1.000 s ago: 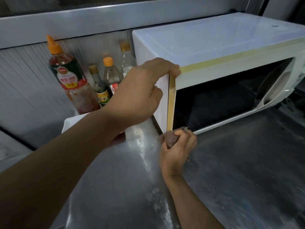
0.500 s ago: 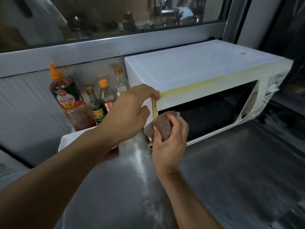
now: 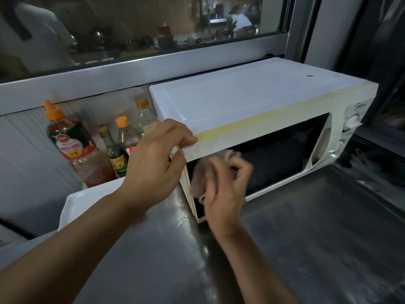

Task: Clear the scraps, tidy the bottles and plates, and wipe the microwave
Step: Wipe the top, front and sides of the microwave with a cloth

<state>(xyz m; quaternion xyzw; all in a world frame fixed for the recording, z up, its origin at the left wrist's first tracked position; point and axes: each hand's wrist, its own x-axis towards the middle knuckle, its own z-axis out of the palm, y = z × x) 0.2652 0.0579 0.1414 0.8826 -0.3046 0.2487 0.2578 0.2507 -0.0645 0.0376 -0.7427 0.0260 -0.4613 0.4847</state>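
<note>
A white microwave (image 3: 252, 99) with a dark glass door stands on the steel counter (image 3: 306, 238). My left hand (image 3: 157, 163) grips its top left front corner, fingers curled over the edge. My right hand (image 3: 225, 189) holds a crumpled pinkish cloth (image 3: 203, 174) against the left part of the door glass; the hand is blurred by motion. Left of the microwave several sauce bottles stand against the wall, the largest an orange-capped red sauce bottle (image 3: 74, 148). A white plate (image 3: 87, 200) lies in front of them, partly hidden by my left forearm.
A window sill and glass (image 3: 131, 40) run behind the microwave, with a person reflected or seen at the left. A dark frame (image 3: 372, 62) stands at the right. The counter edge drops off at the left, below the plate.
My right hand has carried the cloth up from the microwave's lower left corner onto the door glass and a little to the right. My left hand stays on the top corner. The camera has tilted up.
</note>
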